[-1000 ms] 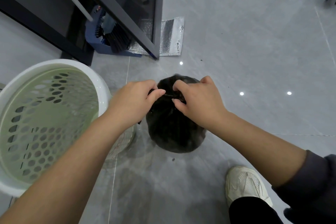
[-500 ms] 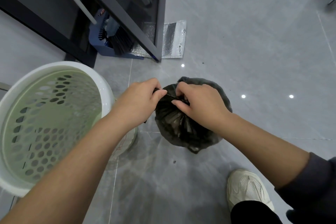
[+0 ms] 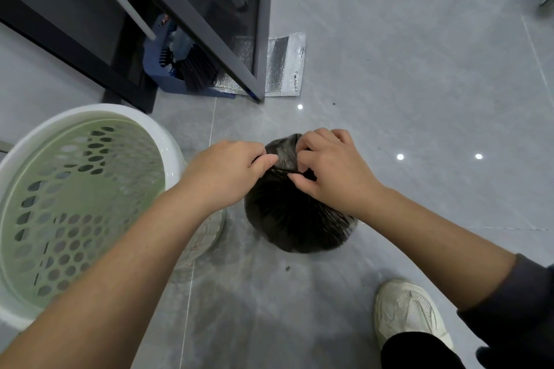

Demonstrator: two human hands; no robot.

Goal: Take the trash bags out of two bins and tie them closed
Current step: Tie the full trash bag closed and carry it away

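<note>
Head view, hands point(image 3: 230, 171) point(image 3: 332, 171) pinching black bag point(image 3: 287, 219), empty bin point(image 3: 168, 141) left, shoe point(image 3: 410, 311) right

- Both hands are bunched at the neck of the black trash bag point(image 3: 295, 219): the left grip point(image 3: 232, 172) and the right grip point(image 3: 328, 169) pinch the plastic, with only a narrow gap between them.
- Left of the left grip, the white-rimmed perforated bin point(image 3: 75, 204) stands close and blocks a sideways sweep.
- Ahead of both grips, the dark cabinet door frame point(image 3: 260, 39) and a silver foil pouch point(image 3: 284, 66) on the floor close that way.
- Right of the right grip, grey tiled floor point(image 3: 434, 99) lies open.
- Behind the right grip, a pale shoe point(image 3: 410, 314) takes floor space.
</note>
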